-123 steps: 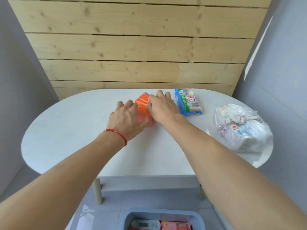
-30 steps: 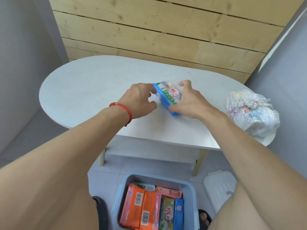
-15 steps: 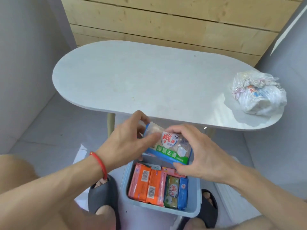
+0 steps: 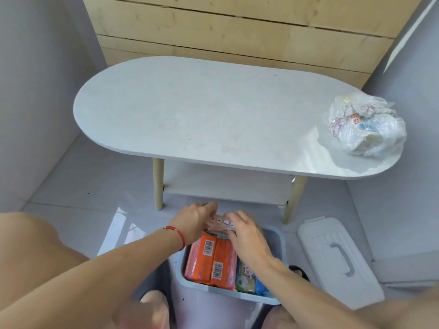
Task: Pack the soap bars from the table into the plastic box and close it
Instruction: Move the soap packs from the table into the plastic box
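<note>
I see the clear-wrapped soap pack [image 4: 219,221] at the far end of the plastic box [image 4: 276,243] on the floor, pinched between my left hand [image 4: 196,220] and right hand [image 4: 245,236]. Orange bars [image 4: 210,260] fill the box's left side. The lid [image 4: 332,255] lies right of it; a crumpled bag [image 4: 365,125] sits on the counter [image 4: 202,110].
</note>
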Tool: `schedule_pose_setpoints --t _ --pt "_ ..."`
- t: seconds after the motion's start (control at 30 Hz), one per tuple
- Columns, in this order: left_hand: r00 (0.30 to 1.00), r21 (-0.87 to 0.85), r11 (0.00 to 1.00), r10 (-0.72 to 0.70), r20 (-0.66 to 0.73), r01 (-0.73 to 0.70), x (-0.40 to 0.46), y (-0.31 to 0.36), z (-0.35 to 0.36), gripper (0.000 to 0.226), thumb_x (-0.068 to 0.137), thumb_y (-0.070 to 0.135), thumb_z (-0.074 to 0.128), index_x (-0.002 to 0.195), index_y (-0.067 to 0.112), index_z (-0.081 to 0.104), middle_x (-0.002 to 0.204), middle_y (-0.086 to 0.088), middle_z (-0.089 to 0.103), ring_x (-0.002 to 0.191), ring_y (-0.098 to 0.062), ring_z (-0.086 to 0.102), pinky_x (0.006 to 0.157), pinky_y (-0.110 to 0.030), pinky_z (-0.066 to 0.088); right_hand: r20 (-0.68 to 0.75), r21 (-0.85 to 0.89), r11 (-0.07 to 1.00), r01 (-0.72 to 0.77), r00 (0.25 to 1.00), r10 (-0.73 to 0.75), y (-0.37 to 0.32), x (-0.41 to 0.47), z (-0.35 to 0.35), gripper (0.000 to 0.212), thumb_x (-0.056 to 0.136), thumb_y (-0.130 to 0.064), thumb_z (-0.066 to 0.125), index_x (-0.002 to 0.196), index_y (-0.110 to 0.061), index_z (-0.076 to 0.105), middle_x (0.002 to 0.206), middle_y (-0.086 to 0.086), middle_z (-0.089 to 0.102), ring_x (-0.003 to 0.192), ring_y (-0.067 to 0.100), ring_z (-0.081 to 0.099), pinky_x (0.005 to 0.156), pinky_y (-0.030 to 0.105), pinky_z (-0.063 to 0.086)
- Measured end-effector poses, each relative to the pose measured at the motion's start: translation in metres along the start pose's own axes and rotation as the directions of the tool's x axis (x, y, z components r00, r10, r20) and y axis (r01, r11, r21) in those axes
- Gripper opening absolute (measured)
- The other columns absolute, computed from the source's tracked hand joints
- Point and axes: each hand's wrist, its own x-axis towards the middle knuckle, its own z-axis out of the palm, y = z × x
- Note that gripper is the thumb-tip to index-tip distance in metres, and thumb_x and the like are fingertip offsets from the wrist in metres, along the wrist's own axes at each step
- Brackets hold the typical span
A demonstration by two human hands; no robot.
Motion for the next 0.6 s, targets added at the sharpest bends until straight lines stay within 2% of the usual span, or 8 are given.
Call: schedule_pose_setpoints --t 0.1,0.17,0.23,0.33,0.4,0.5,0.57,0.6 --pt "1.000 0.137 0.990 0.025 0.019 -0.027 -0.005 -0.005 0.026 0.019 0.088 0.009 0.058 0.105 0.016 0.052 0.102 -0.004 0.062 0.095 -0.027 0.059 0.073 -0.041 0.053 0.038 -0.136 0.991 -0.018 0.999 0.023 0.000 -0.014 0.031 0.055 0.088 0.002 0.061 0.140 -0.018 0.054 0.136 0.000 0.052 0.129 0.021 0.047 0.106 0.035 0.046" --pt "0.998 0.210 0.978 0.000 0.055 -0.011 -0.012 -0.006 0.045 0.025 0.090 0.006 0.054 0.113 0.017 0.056 0.113 -0.003 0.062 0.107 -0.025 0.056 0.082 -0.038 0.053 0.096 -0.151 0.985 -0.083 0.991 0.098 0.003 -0.028 0.045 0.072 0.085 0.000 0.062 0.150 -0.021 0.041 0.149 -0.001 0.040 0.139 0.019 0.037 0.114 0.033 0.039" --pt "0.999 0.194 0.981 -0.029 0.042 0.020 -0.019 -0.007 0.055 0.025 0.092 0.007 0.052 0.114 0.017 0.058 0.119 -0.002 0.061 0.112 -0.023 0.054 0.085 -0.037 0.054 0.106 -0.133 0.986 -0.103 0.987 0.117 0.002 -0.036 0.054 0.077 0.082 -0.004 0.067 0.151 -0.025 0.039 0.151 -0.004 0.035 0.142 0.017 0.034 0.115 0.032 0.038" --pt "0.990 0.273 0.955 0.132 -0.050 -0.114 -0.025 -0.009 0.059 0.031 0.083 0.007 0.056 0.112 0.016 0.065 0.117 -0.004 0.064 0.107 -0.025 0.060 0.084 -0.037 0.056 0.077 -0.112 0.989 -0.094 0.992 0.103 -0.002 -0.033 0.054 0.074 0.083 0.004 0.064 0.148 -0.025 0.044 0.151 -0.007 0.038 0.143 0.016 0.035 0.115 0.033 0.040" --pt "0.969 0.349 0.911 0.245 -0.027 -0.221 -0.030 -0.011 0.063 0.036 0.076 0.013 0.065 0.111 0.017 0.069 0.113 -0.003 0.068 0.103 -0.023 0.065 0.088 -0.035 0.057 0.131 -0.094 0.993 -0.066 0.988 0.078 0.000 -0.031 0.052 0.078 0.083 0.008 0.060 0.151 -0.025 0.042 0.153 -0.009 0.039 0.144 0.016 0.037 0.119 0.034 0.036" --pt "0.986 0.342 0.925 0.143 0.085 -0.164 -0.035 -0.013 0.064 0.048 0.066 0.023 0.074 0.113 0.017 0.072 0.112 0.000 0.073 0.110 -0.019 0.067 0.098 -0.030 0.054 0.265 -0.073 0.997 0.028 0.964 -0.007 0.003 -0.030 0.049 0.089 0.084 0.012 0.056 0.159 -0.026 0.029 0.163 -0.011 0.030 0.152 0.012 0.026 0.126 0.032 0.021" --pt "0.985 0.333 0.938 0.049 0.163 -0.101 -0.032 -0.013 0.061 0.048 0.077 0.023 0.064 0.125 0.016 0.065 0.125 -0.002 0.068 0.124 -0.021 0.059 0.108 -0.031 0.046 0.328 -0.032 0.999 0.027 0.945 -0.015 0.005 -0.026 0.042 0.085 0.088 0.011 0.052 0.160 -0.026 0.027 0.166 -0.010 0.026 0.154 0.011 0.022 0.125 0.027 0.014" --pt "0.978 0.328 0.942 0.006 0.206 -0.075 -0.029 -0.011 0.058 0.047 0.083 0.021 0.056 0.130 0.016 0.060 0.131 -0.002 0.063 0.128 -0.022 0.053 0.111 -0.033 0.041 0.349 -0.011 1.000 0.007 0.937 -0.003 0.004 -0.024 0.035 0.078 0.091 0.008 0.049 0.159 -0.026 0.031 0.166 -0.008 0.028 0.153 0.012 0.024 0.125 0.027 0.016"
